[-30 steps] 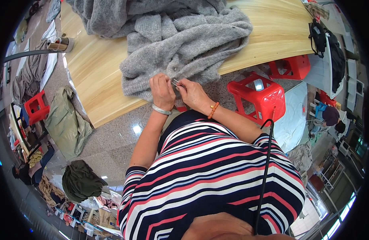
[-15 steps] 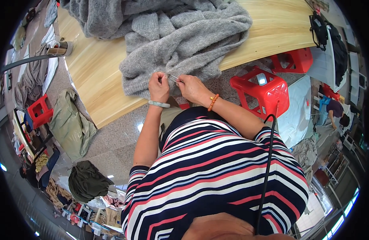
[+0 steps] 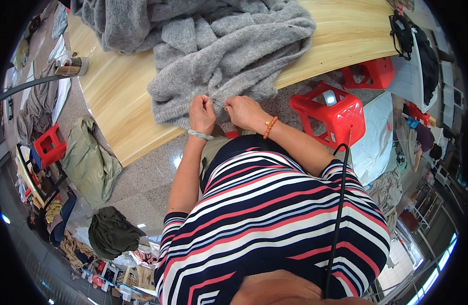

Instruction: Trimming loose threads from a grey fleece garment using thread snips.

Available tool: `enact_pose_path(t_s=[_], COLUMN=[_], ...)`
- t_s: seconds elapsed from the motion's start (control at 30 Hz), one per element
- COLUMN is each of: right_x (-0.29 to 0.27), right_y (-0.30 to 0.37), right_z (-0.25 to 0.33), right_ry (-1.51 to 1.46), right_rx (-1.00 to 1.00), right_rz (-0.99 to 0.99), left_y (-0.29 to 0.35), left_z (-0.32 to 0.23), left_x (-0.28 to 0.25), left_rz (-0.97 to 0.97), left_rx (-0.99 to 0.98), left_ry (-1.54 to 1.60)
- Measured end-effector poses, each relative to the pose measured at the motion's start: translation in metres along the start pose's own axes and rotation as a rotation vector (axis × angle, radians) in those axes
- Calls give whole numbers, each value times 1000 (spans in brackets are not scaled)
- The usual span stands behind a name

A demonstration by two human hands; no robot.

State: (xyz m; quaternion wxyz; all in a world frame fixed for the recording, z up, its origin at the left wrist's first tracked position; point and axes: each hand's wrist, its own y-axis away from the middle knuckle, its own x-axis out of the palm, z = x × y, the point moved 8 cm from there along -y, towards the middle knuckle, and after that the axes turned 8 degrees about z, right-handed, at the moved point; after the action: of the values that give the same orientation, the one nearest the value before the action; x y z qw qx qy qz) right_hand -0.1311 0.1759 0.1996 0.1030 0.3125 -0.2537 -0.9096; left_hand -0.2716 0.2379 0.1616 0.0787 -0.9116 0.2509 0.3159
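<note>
A grey knitted garment point(image 3: 203, 71) lies bunched over the near edge of the wooden table, its ribbed edge close to my hands. My left hand point(image 3: 202, 113) is closed in a pinch at that edge; what sits between its fingertips is too small to make out. My right hand point(image 3: 244, 111) is closed on a thin metal tool point(image 3: 219, 102), which spans the short gap toward my left fingertips. Whether it is a needle or slim tweezers, I cannot tell.
The pale wooden table point(image 3: 117, 96) runs across in front of me, with a small container point(image 3: 74, 66) at its left corner. Red stools point(image 3: 340, 112) stand at the right. An olive cloth point(image 3: 91, 162) and a dark green cloth heap point(image 3: 112, 231) lie to the left.
The view has shifted slightly. My hands remain at the garment's edge, and the metal tool now lies flatter between them.
</note>
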Motion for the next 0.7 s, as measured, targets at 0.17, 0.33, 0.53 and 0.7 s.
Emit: enact_pose_path(t_s=[0.17, 0.33, 0.53, 0.7], right_x=[8, 20, -29, -30], right_y=[-16, -11, -2, 0], right_z=[-22, -45, 0, -1], right_ry=[-52, -647, 82, 56], right_rx=[6, 352, -110, 8], right_rz=[86, 387, -73, 44], left_y=[2, 0, 2, 1], left_z=[32, 38, 37, 31], left_x=[15, 19, 16, 14], left_rz=[131, 253, 246, 231], left_rx=[-364, -485, -518, -419], left_ry=[527, 751, 892, 800])
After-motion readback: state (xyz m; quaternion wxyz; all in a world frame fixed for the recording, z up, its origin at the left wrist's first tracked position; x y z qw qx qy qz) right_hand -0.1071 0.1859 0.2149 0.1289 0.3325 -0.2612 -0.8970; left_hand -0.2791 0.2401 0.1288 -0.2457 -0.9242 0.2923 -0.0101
